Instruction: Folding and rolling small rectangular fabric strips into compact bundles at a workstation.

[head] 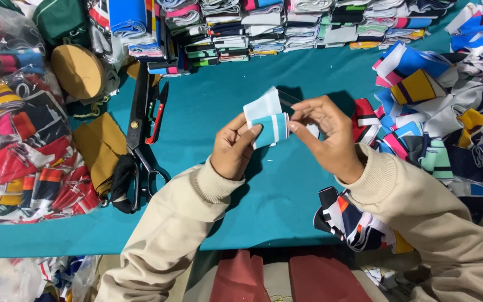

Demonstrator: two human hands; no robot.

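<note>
- The left hand (233, 152) has its fingers curled in, thumb pressed against the near face of a small folded fabric piece (268, 119), pinching its lower left edge.
- The right hand (328, 137) is closed loosely, its fingertips (296, 116) nipping the right edge of the same piece; the other fingers bend inward over the palm.
- The fabric piece, teal with white stripes and a pale blue flap on top, is held between both hands, lifted above the teal table (286, 196), roughly mid-table.
- Black scissors (141, 140) lie on the table well to the left of the left hand, beside folded mustard cloth (100, 148).
- A loose heap of multicoloured ribbed scraps (448, 117) spreads just right of the right hand.
- Neat stacks of folded pieces (286, 25) line the far edge of the table.
- A clear bag of striped pieces (15, 140) sits at the far left.
</note>
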